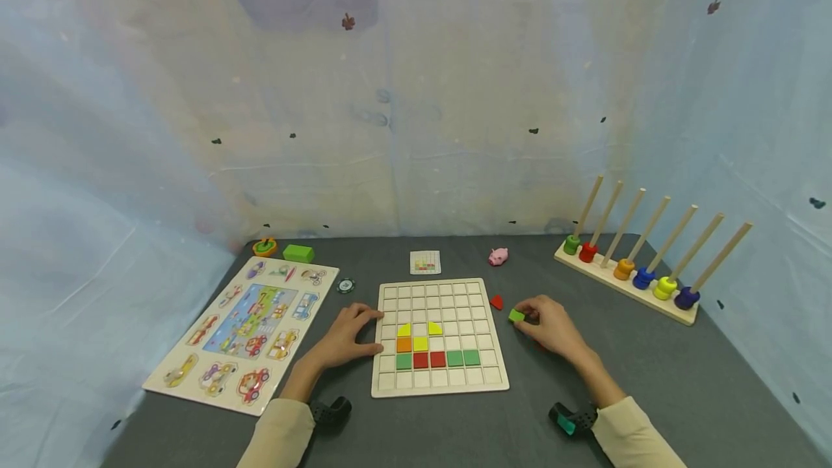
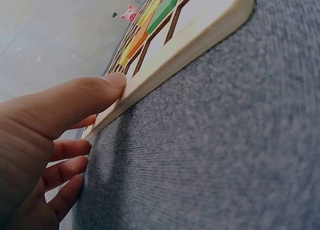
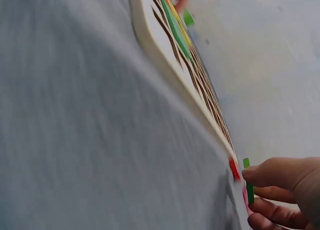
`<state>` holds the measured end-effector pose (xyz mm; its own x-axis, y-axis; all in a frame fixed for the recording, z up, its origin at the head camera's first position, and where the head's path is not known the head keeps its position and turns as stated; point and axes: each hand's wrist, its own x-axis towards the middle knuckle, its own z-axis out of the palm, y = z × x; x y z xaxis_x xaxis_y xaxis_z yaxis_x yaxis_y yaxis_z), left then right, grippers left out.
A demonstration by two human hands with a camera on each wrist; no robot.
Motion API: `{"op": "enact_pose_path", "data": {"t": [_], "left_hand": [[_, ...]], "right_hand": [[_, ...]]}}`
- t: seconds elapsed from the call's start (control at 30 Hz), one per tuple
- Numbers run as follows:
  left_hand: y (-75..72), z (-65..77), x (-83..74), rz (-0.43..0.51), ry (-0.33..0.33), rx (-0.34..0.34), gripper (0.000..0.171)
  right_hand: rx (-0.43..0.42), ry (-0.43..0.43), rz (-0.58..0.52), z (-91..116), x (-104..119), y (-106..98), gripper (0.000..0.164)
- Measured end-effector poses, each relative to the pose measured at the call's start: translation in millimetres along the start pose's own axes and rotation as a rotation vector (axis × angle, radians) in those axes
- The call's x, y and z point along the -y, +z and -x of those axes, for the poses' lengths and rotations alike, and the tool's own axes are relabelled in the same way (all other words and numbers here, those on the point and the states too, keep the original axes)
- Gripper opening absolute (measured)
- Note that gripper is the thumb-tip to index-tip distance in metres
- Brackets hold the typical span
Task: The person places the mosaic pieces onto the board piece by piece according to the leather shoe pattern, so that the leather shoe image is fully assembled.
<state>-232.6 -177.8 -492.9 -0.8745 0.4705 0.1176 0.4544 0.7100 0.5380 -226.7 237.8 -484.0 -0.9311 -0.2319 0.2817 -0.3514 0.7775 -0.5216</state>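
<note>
A wooden grid board (image 1: pixel 491 373) lies on the table with yellow, orange, red and green tiles in some of its squares. My left hand (image 1: pixel 347 334) rests at the board's left edge, and the left wrist view shows the thumb (image 2: pixel 116 81) touching its rim. Right of the board, my right hand (image 1: pixel 554 326) pinches a small green tile (image 1: pixel 516 315) between thumb and fingers. In the right wrist view that green tile (image 3: pixel 248 182) is seen nearly edge-on. A red triangular tile (image 1: pixel 497 302) lies between the board and this hand.
A small pattern card (image 1: pixel 425 272) and a pink pig figure (image 1: pixel 497 256) stand behind the board. At left lie a vehicle puzzle (image 1: pixel 330 277), a round chip (image 1: pixel 346 285) and a green block (image 1: pixel 298 253). A peg stand with colored rings (image 1: pixel 678 311) occupies the right.
</note>
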Motion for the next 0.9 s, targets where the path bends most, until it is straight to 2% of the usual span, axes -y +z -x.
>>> {"op": "enact_pose_path", "data": {"t": [0.2, 0.43, 0.7, 0.9], "left_hand": [[0.4, 0.3, -1.0, -0.001, -0.003, 0.001, 0.061], [1.7, 0.2, 0.5, -0.010, 0.007, -0.003, 0.061], [0.0, 0.2, -0.3, -0.010, 0.009, 0.002, 0.061], [-2.0, -0.9, -2.1, -0.013, 0.007, 0.012, 0.060]], "right_hand": [[0.075, -0.174, -0.071, -2, 32, 15, 0.023], [0.112, -0.345, -0.175, -9, 58, 41, 0.022], [0.139, -0.458, -0.179, -15, 83, 63, 0.015], [0.152, -0.480, -0.162, -16, 92, 69, 0.008]]}}
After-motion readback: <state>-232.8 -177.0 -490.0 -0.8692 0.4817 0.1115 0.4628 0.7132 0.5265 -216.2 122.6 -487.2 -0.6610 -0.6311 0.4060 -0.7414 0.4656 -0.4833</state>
